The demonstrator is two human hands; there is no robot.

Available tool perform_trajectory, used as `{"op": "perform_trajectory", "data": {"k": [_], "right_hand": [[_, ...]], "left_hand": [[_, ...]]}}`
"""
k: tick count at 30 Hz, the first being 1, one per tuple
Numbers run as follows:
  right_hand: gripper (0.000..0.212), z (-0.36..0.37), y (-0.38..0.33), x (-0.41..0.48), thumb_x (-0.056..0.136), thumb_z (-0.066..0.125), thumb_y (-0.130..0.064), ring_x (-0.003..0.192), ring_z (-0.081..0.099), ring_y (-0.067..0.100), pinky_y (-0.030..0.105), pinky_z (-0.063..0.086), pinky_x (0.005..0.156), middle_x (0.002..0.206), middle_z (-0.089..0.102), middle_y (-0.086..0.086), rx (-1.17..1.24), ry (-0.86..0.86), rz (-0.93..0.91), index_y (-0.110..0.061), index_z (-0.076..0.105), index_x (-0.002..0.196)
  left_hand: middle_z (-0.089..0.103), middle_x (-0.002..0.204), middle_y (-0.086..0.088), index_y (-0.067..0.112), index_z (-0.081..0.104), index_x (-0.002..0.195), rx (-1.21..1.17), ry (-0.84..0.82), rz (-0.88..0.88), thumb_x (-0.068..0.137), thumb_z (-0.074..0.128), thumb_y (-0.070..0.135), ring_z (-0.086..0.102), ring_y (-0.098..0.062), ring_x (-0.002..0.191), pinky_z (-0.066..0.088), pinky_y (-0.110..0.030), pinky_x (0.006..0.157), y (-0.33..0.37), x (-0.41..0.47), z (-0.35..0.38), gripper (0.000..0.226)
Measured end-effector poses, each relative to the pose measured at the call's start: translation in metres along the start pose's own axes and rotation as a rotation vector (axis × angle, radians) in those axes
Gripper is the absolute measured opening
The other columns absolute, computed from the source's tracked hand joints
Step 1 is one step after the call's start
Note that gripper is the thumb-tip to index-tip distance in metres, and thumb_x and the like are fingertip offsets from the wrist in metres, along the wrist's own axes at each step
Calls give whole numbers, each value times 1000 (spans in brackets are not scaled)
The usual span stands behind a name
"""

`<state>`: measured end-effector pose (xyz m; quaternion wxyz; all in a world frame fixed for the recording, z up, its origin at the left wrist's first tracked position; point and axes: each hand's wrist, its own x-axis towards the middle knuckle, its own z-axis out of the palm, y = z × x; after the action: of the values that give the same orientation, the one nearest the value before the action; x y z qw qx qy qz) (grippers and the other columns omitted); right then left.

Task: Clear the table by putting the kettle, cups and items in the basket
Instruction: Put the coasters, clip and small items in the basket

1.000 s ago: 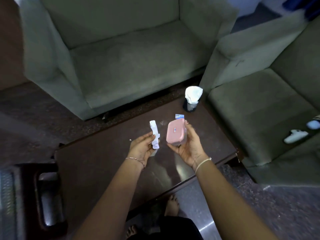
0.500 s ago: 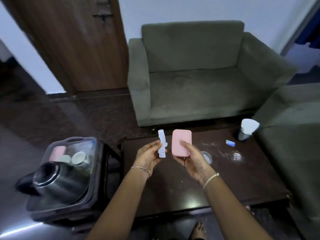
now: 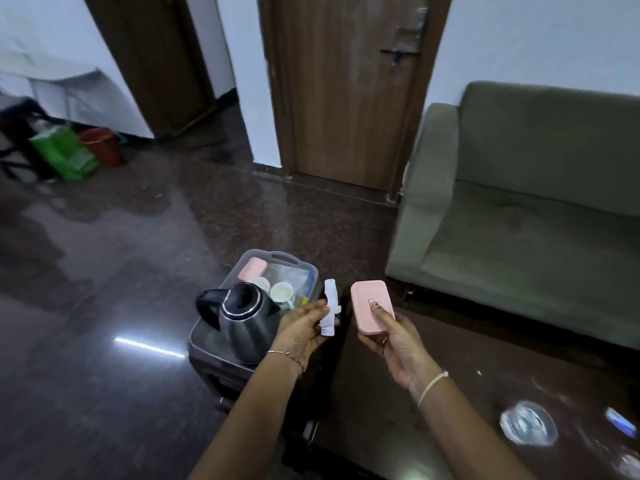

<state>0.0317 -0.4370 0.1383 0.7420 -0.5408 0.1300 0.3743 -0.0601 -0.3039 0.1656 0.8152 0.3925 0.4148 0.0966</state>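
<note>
Swung left, toward the basket (image 3: 277,258) off the left edge of the worktop (image 3: 381,403) — pink box (image 3: 370,311) gripped by right hand (image 3: 394,344), paper strip (image 3: 330,306) pinched by left hand (image 3: 301,329). Mid-carry; next, likely lowering both behind the kettle (image 3: 246,323).

**Head camera: single wide-angle view**

Mount: on the person's head, above and behind the hands.
Facing: forward and down.
Close range: left hand (image 3: 304,327) and right hand (image 3: 394,337) at lower centre, with the forearms entering from the bottom edge.
Middle range: basket (image 3: 284,258) just left of centre, table (image 3: 363,393) at lower right.
Far range: sofa (image 3: 519,220) at right, door (image 3: 346,98) at top centre.
Lens: straight lines bow near the frame edges.
</note>
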Motion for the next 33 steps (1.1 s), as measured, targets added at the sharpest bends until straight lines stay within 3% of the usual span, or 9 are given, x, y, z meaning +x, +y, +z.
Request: {"op": "perform_trajectory", "data": {"k": [3,6,9,11,14,19,22,29,33], "right_hand": [[41,21,-2,22,87,69,-18,102,66,33,31,60,57,116,67,18,-19,-27,39,-1,53,121],[27,38,-4,43,89,66,-16,89,67,24,31,61,57,108,70,13,-39,-64,66,-6,58,113],[14,54,-5,59,90,64,-14,81,68,19,28,59,55,95,73,8,-81,-110,95,-10,64,104],[12,64,-7,68,91,63,-14,79,68,16,27,60,56,90,74,5,-116,-136,106,-11,66,103],[23,82,-6,81,91,63,-13,84,66,18,27,61,62,99,72,9,-155,-141,94,-6,62,113],[33,114,3,115,86,70,-8,91,64,24,36,58,74,115,67,20,-161,-10,70,-9,48,110],[28,137,10,137,85,71,-6,91,64,25,38,54,81,115,67,22,-139,59,69,-12,48,99],[20,183,40,202,88,67,-5,72,64,14,24,55,60,101,68,15,-207,241,-9,-3,63,107],[22,198,62,253,85,70,-7,88,68,29,43,57,86,107,70,20,-399,345,-47,-1,68,106]], "left_hand": [[65,102,-22,4,63,99,-47,69,35,90,56,-1,61,-28,83,54,-25,58,15,11,-12,13],[68,86,-16,6,64,90,-94,122,74,89,56,-2,67,-22,68,56,-27,60,29,20,-21,11],[70,74,-11,5,62,94,-91,150,116,90,56,-2,69,-13,51,53,-19,45,43,27,-30,10],[69,75,-11,6,59,94,-105,175,138,91,54,-2,69,-14,49,51,-19,43,53,33,-37,9],[65,87,-15,7,57,92,-107,206,154,92,53,-1,69,-22,60,56,-28,53,69,45,-53,9],[62,94,-19,2,57,86,-159,223,134,93,49,-4,61,-32,82,58,-25,50,99,85,-78,12],[65,91,-18,2,58,89,-119,191,123,93,50,-3,67,-27,71,58,-23,51,124,117,-96,10],[71,75,-11,6,61,80,-6,136,45,93,53,1,68,-19,57,54,-20,47,171,207,-141,16],[66,86,-16,3,60,87,78,169,-32,93,54,1,63,-24,67,55,-21,47,172,250,-166,9]]}}
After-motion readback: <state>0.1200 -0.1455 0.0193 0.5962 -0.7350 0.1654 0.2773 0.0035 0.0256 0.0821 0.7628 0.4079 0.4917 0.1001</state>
